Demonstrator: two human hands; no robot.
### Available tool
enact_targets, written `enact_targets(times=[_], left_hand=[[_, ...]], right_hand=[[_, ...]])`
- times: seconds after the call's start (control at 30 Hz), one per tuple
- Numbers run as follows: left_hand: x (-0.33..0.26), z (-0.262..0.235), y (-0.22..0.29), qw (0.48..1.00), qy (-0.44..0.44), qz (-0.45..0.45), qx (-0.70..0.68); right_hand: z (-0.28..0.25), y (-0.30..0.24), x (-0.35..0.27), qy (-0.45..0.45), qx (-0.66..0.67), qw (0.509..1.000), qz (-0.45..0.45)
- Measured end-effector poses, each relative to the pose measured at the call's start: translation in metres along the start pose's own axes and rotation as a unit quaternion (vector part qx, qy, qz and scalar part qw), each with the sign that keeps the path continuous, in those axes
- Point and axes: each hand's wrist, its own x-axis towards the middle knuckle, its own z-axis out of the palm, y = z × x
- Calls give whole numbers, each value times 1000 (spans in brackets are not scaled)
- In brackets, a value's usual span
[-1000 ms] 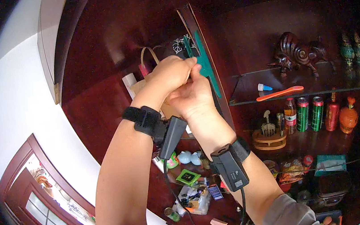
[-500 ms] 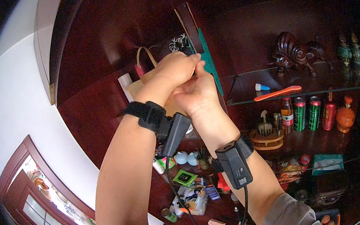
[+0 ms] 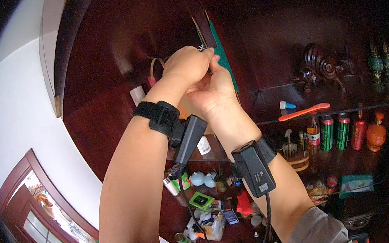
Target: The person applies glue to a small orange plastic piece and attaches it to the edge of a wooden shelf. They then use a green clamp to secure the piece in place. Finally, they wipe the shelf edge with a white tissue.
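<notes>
Both hands are raised in front of a dark red-brown cabinet, fingertips together beside a flat teal-green strip [image 3: 222, 55] that runs along an upright divider [image 3: 202, 25]. My left hand [image 3: 189, 65] is back up, its fingers curled and pinched near the divider's front edge. My right hand [image 3: 214, 87] is turned palm up, with thumb and fingers closed against the left fingertips. Whatever they pinch is small or hidden behind the fingers. A white branching thing [image 3: 201, 48] barely shows past the left hand. A tan bag handle [image 3: 154, 67] sticks up left of it.
On the glass shelf at right lie an orange stick [image 3: 304, 112] and a blue-capped tube [image 3: 287, 105], below a dark wood carving [image 3: 318, 65]. Green cans [image 3: 342, 131] and bottles [image 3: 376, 133] stand underneath. Small goods and a plastic bag [image 3: 212, 226] crowd the lower surface.
The hands stay together at the divider, slightly higher against it. The left hand now covers more of the white branching thing. The shelves have shifted a little downward in view.
</notes>
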Motion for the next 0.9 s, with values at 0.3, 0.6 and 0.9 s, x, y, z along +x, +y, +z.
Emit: enact_targets(times=[0.3, 0.6, 0.9], left_hand=[[13, -6, 4, 999, 19, -13, 39], [-23, 3, 1, 999, 39, -6, 8], [-88, 10, -15, 990, 118, 50, -63]], right_hand=[[7, -3, 12, -17, -24, 1000, 10], [-24, -4, 9, -38, -114, 992, -20], [-53, 13, -42, -80, -161, 983, 49]])
